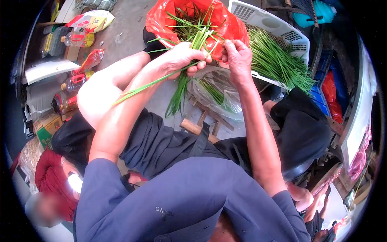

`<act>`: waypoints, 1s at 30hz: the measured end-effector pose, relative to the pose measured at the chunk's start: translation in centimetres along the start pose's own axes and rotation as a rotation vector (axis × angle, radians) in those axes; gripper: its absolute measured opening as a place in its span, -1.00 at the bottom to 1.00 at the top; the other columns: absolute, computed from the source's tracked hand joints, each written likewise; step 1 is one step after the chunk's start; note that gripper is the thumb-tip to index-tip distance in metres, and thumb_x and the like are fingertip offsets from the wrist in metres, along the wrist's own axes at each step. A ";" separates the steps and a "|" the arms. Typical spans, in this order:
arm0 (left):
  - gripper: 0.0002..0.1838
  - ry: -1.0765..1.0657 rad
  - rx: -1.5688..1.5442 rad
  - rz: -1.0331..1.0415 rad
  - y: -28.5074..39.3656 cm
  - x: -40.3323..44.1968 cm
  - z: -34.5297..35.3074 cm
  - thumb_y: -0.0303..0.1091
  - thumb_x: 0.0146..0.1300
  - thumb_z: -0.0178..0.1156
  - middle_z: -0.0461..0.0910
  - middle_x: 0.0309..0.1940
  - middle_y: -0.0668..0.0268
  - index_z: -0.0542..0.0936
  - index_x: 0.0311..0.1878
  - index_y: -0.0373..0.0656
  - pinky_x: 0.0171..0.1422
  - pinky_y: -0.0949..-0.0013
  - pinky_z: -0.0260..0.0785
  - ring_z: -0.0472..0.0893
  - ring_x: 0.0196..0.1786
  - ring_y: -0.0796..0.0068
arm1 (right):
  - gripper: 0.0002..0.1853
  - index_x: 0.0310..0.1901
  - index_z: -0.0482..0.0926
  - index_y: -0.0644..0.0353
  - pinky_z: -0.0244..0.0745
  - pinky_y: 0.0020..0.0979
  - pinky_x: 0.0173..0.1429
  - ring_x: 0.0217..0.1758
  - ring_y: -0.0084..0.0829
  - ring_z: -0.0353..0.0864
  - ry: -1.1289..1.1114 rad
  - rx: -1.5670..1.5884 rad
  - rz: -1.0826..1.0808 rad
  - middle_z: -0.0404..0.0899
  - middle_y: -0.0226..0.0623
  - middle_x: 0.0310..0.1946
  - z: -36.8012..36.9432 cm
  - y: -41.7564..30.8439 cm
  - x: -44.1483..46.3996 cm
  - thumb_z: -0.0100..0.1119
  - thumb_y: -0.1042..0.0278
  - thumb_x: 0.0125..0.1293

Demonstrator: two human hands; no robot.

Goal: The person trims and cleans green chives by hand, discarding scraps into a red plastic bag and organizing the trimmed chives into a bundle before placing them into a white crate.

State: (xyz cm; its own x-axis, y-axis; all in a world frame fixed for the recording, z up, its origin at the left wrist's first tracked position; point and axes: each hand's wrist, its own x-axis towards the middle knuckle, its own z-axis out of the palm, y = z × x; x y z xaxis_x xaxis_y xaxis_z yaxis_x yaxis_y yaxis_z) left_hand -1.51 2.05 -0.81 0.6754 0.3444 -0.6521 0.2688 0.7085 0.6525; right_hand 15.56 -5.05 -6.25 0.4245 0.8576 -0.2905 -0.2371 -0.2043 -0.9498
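My left hand (187, 58) is closed around a bunch of green stalks (176, 97), whose leaves hang below it, with a few long blades lying along my forearm. To its right my right hand (237, 54) is pinched, fingertips at the rim of a red plastic bag (161, 20); what it holds, if anything, is too small to tell. Loose trimmed stalks lie inside the bag. A white plastic basket (264, 20) at the upper right holds a big pile of green stalks (278, 60). Below my hands a clear plastic bag (229, 86) has more stalks in it.
A wooden stool piece (191, 126) stands between my knees. Oil bottles (80, 39) and packets are at the left. One person in a dark red top (50, 169) is at the lower left, and another person's limbs (312, 205) show at the lower right. A blue crate (320, 94) stands right.
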 end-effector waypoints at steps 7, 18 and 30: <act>-0.84 0.041 -0.092 0.057 0.1 -0.9 0.5 -0.32 0.34 0.09 0.54 -0.50 0.33 0.50 -0.23 -0.23 -0.52 0.56 0.32 0.49 -0.57 0.59 | -0.84 -0.21 0.57 0.31 0.54 -0.55 -0.34 -0.44 -0.60 0.54 0.071 0.077 -0.052 0.58 -0.35 -0.36 0.4 -1.0 2.4 0.21 0.39 0.28; -0.82 0.148 -0.171 0.264 0.8 -0.6 -0.7 -0.26 0.26 0.24 0.37 -0.59 0.49 0.50 -0.24 -0.14 -0.52 0.54 0.09 0.20 -0.66 0.74 | -0.64 -0.51 0.56 0.21 0.25 -0.57 -0.59 -0.68 -0.68 0.38 -0.157 -0.501 0.100 0.48 -0.45 -0.70 -1.2 0.7 0.8 0.24 0.09 0.28; -0.85 0.285 -0.057 0.358 2.0 -0.8 0.7 -0.41 0.22 0.12 0.46 -0.53 0.38 0.50 -0.18 -0.26 -0.54 0.60 0.08 0.23 -0.64 0.72 | -0.70 -0.42 0.65 0.17 0.52 -0.25 -0.26 -0.49 -0.27 0.65 -0.384 -0.950 0.290 0.63 -0.18 -0.58 -6.4 18.9 -0.9 0.18 0.08 0.10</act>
State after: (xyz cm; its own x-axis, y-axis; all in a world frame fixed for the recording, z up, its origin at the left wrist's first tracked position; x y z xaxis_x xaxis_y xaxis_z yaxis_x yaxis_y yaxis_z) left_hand -1.00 2.77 1.31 0.5006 0.7238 -0.4748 0.0093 0.5439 0.8391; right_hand 16.30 -12.72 -24.73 0.1178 0.7747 -0.6213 0.5644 -0.5670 -0.6000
